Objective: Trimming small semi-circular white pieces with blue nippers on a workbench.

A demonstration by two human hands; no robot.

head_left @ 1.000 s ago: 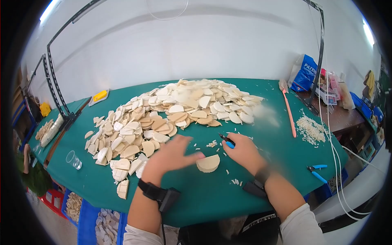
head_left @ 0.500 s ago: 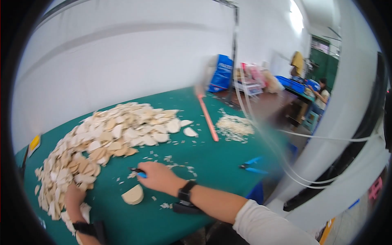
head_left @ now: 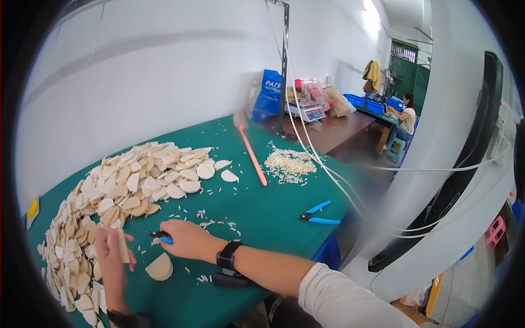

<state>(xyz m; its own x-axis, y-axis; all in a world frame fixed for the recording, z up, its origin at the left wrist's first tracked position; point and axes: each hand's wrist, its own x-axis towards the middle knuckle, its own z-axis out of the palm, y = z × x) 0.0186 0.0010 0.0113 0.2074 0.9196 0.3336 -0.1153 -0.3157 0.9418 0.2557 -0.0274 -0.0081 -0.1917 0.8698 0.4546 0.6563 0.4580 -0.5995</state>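
Observation:
My left hand (head_left: pixel 111 252) grips a cream half-round piece (head_left: pixel 123 245), held on edge above the table beside a big heap of similar pieces (head_left: pixel 145 172). My right hand (head_left: pixel 188 239) is closed around blue-handled side cutters (head_left: pixel 158 235), their dark jaws pointing left toward the left hand. Just below the right hand lies a short stack of half-round pieces (head_left: pixel 160 267). Small pale offcuts (head_left: pixel 217 223) are scattered on the green tabletop (head_left: pixel 240 273) around and beyond my right wrist.
A second pair of blue-handled cutters (head_left: pixel 318 212) lies to the right. Farther off are a pink-handled brush (head_left: pixel 252 156) and a pile of offcuts (head_left: pixel 290 165). White cables (head_left: pixel 311 145) hang over the table's right side. A person (head_left: pixel 406 115) sits at a distant table.
My left hand has risen from the heap and now holds a half-round piece near the cutters. The right hand still grips the cutters. The whole view has shifted slightly.

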